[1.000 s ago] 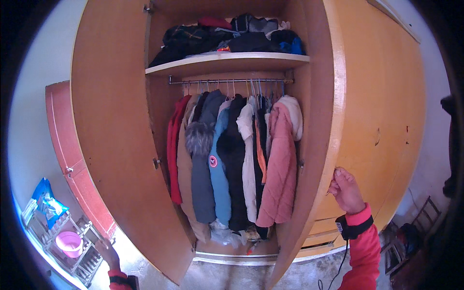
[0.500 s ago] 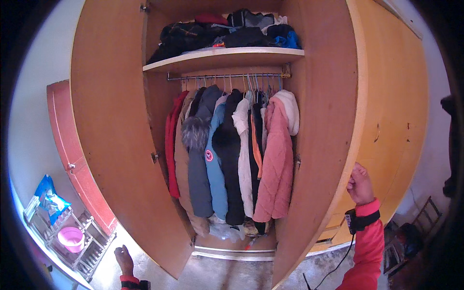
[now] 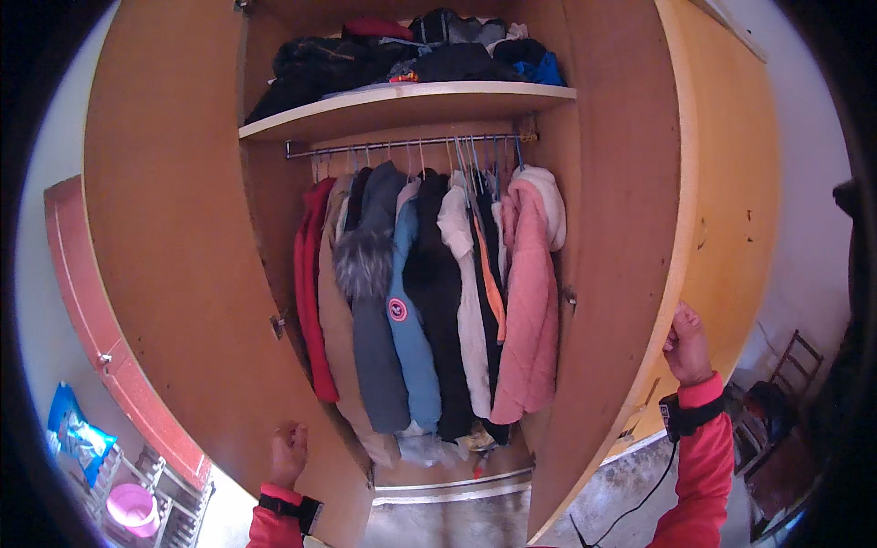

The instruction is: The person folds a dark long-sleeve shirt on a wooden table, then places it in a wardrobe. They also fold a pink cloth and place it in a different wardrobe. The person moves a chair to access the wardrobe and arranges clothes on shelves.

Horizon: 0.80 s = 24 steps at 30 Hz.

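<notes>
A wooden wardrobe stands with both doors swung outward. At the outer edge of its right door (image 3: 626, 228), my right hand (image 3: 687, 345) has curled fingers and appears to grip that door. My left hand (image 3: 289, 453) is raised in front of the lower left door (image 3: 174, 247), its fingers curled in with nothing visible in them. Between the doors, a row of clothes hangs from a metal rail (image 3: 365, 147): a red garment (image 3: 315, 292), a grey coat with a fur trim (image 3: 379, 365), a blue jacket (image 3: 413, 338), a black coat (image 3: 440, 301) and a pink quilted coat (image 3: 528, 329).
Folded dark clothes (image 3: 365, 68) are heaped on the upper shelf (image 3: 411, 102). Plastic bags (image 3: 429, 449) lie at the wardrobe's bottom. On the left are a red door (image 3: 123, 365) and a rack with a pink basin (image 3: 133, 509). A chair (image 3: 795, 361) stands at the right.
My left hand has risen and moved right, to in front of the left door. My right hand stays at the right door's edge. The view has shifted slightly.
</notes>
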Available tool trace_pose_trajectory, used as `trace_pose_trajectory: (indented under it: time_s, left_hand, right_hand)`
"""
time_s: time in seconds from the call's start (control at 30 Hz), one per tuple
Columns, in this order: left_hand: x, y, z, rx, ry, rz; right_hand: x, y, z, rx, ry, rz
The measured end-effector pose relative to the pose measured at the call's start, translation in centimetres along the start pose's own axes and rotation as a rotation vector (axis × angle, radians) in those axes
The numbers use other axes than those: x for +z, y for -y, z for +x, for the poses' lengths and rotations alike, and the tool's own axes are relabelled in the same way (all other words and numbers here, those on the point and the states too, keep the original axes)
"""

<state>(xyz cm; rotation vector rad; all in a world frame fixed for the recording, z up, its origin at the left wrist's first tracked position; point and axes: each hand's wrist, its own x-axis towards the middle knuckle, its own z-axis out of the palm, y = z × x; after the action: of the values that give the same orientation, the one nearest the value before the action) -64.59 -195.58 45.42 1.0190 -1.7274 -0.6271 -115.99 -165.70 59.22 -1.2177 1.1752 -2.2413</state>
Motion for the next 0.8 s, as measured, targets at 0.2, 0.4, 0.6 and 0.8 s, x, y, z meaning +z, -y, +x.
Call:
trace_pose_trajectory:
  time_s: [0.2, 0.4, 0.6, 0.8]
  left_hand:
    - [4.2, -3.0, 8.1, 0.405, 0.067, 0.123]
    - [8.9, -12.2, 17.1, 0.731, 0.226, 0.091]
    - [15.2, -26.0, 27.3, 1.02, 0.124, 0.14]
    - [18.8, -38.6, 34.3, 1.219, -0.304, 0.327]
  right_hand:
    - [2.5, -1.0, -0.8, -0.025, -0.226, -0.022]
    - [4.0, -0.3, -1.0, -0.05, -0.143, -0.088]
    - [4.0, -1.3, -1.2, -0.086, -0.361, -0.065]
    - [2.6, -1.5, -2.3, -0.077, -0.17, -0.13]
